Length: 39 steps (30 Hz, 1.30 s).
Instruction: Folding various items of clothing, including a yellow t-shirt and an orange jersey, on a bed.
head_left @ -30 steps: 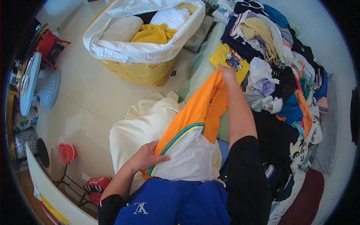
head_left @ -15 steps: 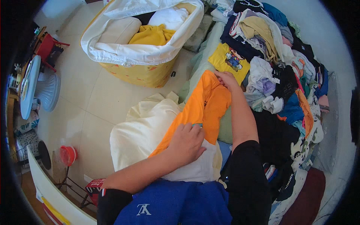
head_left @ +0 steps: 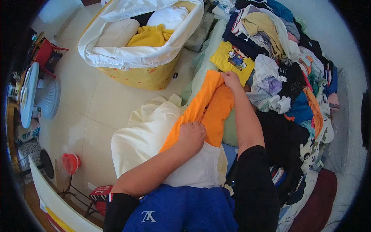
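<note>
An orange garment [head_left: 217, 110] stretches across my lap, partly over a white cloth [head_left: 199, 166] and a cream cloth [head_left: 148, 127]. My right hand [head_left: 232, 80] pinches its far upper corner. Closed in a fist, my left hand [head_left: 192, 136] grips the same garment lower down, near its middle. A fold runs lengthwise through the orange fabric between the two hands. The garment's exact kind is hard to make out. Just beyond my right hand lies a yellow shirt [head_left: 226, 58] with a cartoon figure.
A large heap of mixed clothes [head_left: 266, 77] covers the right side. Far left of it stands a yellow fabric basket [head_left: 135, 79] with a white liner, holding several garments. Along the left are a blue round stool [head_left: 30, 92], a red chair [head_left: 44, 54] and a small red bucket [head_left: 70, 163].
My left hand has moved slightly up and closed tighter into a fist on the orange garment. My right hand has turned a little, still at the corner. The view has shifted slightly.
</note>
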Tool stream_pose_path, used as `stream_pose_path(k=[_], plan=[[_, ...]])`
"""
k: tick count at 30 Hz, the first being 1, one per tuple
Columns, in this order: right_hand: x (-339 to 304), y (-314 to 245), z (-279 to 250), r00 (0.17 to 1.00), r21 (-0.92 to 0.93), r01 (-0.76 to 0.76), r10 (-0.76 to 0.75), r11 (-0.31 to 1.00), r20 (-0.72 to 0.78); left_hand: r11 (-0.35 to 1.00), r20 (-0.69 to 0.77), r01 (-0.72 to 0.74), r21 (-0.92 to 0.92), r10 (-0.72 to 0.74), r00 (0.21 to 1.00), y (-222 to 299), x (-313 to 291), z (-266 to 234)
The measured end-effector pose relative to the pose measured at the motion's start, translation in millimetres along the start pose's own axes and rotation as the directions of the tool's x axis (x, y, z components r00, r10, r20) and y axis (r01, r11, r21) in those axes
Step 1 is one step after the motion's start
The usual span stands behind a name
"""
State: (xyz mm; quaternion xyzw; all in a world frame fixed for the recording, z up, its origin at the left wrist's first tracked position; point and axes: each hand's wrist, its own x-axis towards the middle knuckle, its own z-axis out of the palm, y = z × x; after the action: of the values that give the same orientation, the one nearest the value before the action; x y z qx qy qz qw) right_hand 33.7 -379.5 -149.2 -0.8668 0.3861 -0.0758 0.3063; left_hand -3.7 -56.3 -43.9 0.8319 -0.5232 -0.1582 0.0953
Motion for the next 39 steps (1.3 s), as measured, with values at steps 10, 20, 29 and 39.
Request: stream_pose_path(k=[10, 20, 29, 39], plan=[[-6, 12, 7, 0.993, 0.295, -0.053, 0.082, 0.954, -0.088, 0.966, 0.176, 0.050, -0.252, -0.005, 0.984, -15, 10, -22], [-48, -44, 5, 0.930, -0.481, 0.162, -0.297, 0.862, -0.218, 0.976, -0.098, -0.114, -0.187, 0.097, 0.990, -12, -3, -16], [-70, -50, 63, 0.901, -0.487, 0.429, -0.400, 0.761, 0.168, 0.982, 0.305, -0.004, 0.190, -0.055, 0.951, -6, -4, -9], [-43, -32, 48, 0.899, -0.276, 0.433, -0.434, 0.858, 0.062, 0.979, 0.348, 0.038, 0.201, -0.108, 0.931, 2, 4, -18]])
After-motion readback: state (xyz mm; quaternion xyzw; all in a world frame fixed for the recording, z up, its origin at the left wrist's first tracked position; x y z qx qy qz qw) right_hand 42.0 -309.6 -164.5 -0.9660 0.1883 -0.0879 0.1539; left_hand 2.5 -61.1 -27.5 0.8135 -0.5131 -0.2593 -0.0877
